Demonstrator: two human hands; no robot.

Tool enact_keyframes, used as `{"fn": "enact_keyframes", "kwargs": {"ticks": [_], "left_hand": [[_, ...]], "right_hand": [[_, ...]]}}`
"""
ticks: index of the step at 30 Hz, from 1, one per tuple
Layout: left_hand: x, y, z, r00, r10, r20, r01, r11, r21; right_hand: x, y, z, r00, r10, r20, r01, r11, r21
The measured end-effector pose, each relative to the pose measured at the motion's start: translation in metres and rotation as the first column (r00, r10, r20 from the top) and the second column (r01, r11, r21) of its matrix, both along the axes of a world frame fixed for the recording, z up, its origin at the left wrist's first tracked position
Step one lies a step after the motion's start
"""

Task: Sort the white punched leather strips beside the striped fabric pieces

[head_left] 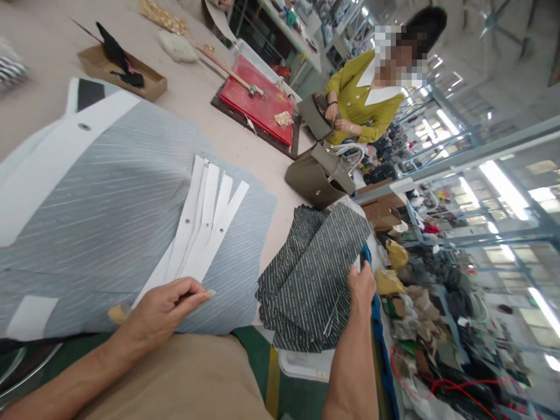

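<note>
Your left hand [168,308]: grip pressed together, whether around anything you can't tell, near the white strips [213,204] | Your right hand [362,284]: grip pinching a small pale item [359,262] beside the dark striped pieces [310,268] | Pieces: overlapping at your tabletop [245,153] edge | Strips: fanned on the blue-grey sheet [144,216]

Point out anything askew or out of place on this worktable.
The dark striped sheets beside the right hand look askew: they overlap at different angles, with edges jutting unevenly. The white strips near the left hand are fanned out rather than squared up, though that may be deliberate.
</note>
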State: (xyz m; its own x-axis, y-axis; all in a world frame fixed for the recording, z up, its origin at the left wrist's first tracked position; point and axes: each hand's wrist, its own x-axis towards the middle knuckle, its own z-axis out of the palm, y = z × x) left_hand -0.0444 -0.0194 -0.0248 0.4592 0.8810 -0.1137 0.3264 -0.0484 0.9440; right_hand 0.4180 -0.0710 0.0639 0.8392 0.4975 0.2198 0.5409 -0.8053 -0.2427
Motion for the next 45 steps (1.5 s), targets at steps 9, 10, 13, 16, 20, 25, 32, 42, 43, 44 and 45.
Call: {"fn": "enact_keyframes", "kwargs": {"ticks": [9,10,13,16,20,25,32,42,43,44,45], "left_hand": [[-0.003,0.003,0.007,0.989,-0.016,-0.147,0.078,0.901,0.427],[-0.005,0.002,0.007,0.988,-0.007,-0.156,0.074,0.899,0.433],[-0.009,0.0,0.004,0.985,0.009,-0.169,0.061,0.913,0.403],[-0.013,-0.001,-0.001,0.986,0.025,-0.163,0.04,0.921,0.388],[-0.017,0.003,-0.006,0.986,0.038,-0.16,0.028,0.919,0.393],[-0.021,0.01,-0.002,0.984,0.025,-0.178,0.036,0.943,0.33],[-0.024,0.017,-0.002,0.979,0.031,-0.201,0.027,0.96,0.28],[-0.027,0.021,-0.007,0.987,0.01,-0.158,0.031,0.966,0.258],[-0.027,0.022,-0.007,0.989,0.004,-0.147,0.033,0.969,0.245],[-0.026,0.023,-0.006,0.991,-0.01,-0.136,0.043,0.97,0.24],[-0.025,0.024,-0.006,0.992,-0.028,-0.125,0.058,0.968,0.242]], "right_hand": [[-0.236,0.027,-0.026,0.127,0.899,-0.42,-0.829,0.329,0.453],[-0.252,0.029,-0.026,0.05,0.921,-0.387,-0.859,0.238,0.453],[-0.274,0.032,-0.028,-0.061,0.941,-0.333,-0.921,0.075,0.383],[-0.275,0.035,-0.029,-0.071,0.938,-0.34,-0.936,0.055,0.348],[-0.277,0.04,-0.029,-0.046,0.937,-0.348,-0.927,0.09,0.365],[-0.282,0.047,-0.033,-0.072,0.949,-0.306,-0.956,0.022,0.293],[-0.285,0.052,-0.036,-0.055,0.946,-0.318,-0.953,0.045,0.301],[-0.288,0.058,-0.054,-0.045,0.949,-0.313,-0.968,0.035,0.247],[-0.289,0.058,-0.055,-0.027,0.952,-0.306,-0.967,0.053,0.25],[-0.29,0.059,-0.056,-0.007,0.955,-0.298,-0.963,0.074,0.26],[-0.292,0.059,-0.057,0.013,0.957,-0.29,-0.956,0.097,0.278]]}}
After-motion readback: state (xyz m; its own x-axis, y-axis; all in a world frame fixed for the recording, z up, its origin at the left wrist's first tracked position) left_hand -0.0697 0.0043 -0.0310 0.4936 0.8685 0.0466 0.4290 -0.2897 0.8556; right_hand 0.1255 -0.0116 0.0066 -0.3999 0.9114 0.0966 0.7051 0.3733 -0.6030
